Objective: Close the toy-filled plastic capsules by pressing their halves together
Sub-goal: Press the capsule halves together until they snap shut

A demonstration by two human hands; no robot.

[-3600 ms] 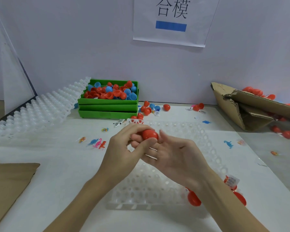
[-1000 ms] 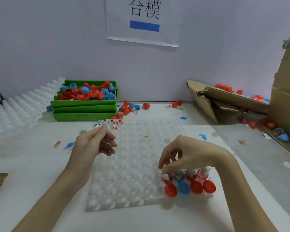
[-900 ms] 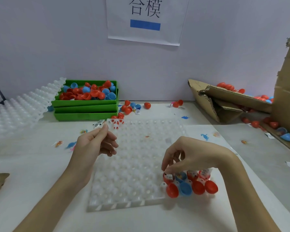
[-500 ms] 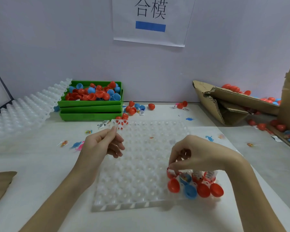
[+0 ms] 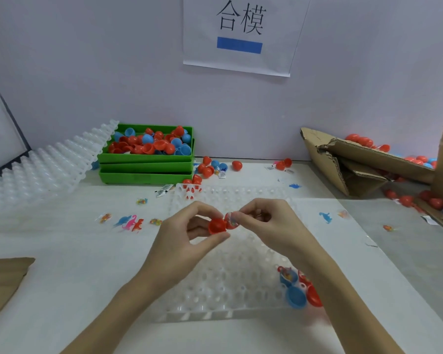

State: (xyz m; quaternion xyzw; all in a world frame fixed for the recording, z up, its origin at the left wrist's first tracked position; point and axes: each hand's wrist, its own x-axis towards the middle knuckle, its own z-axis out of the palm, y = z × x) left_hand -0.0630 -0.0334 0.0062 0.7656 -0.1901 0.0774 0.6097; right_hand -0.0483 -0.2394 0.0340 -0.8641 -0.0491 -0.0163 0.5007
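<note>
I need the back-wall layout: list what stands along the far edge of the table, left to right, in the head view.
Tilted white plastic cell tray → stacked green plastic bins of capsule halves → loose red and blue capsules → torn brown cardboard box.

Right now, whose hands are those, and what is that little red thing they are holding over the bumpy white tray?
Those are a person's own two hands. The picture comes from a camera worn on the person's head, so you look down at the table as they do.

The left hand pinches an empty red half of a toy capsule. The right hand pinches the other half, which has something small and colourful inside. The two halves touch at the edge but are not closed yet.

Under the hands lies a bumpy white tray. At its right edge sit more open capsules, red and blue. Farther back, a green bin holds loose red and blue halves. Tiny toy dinosaurs lie on the table.
</note>
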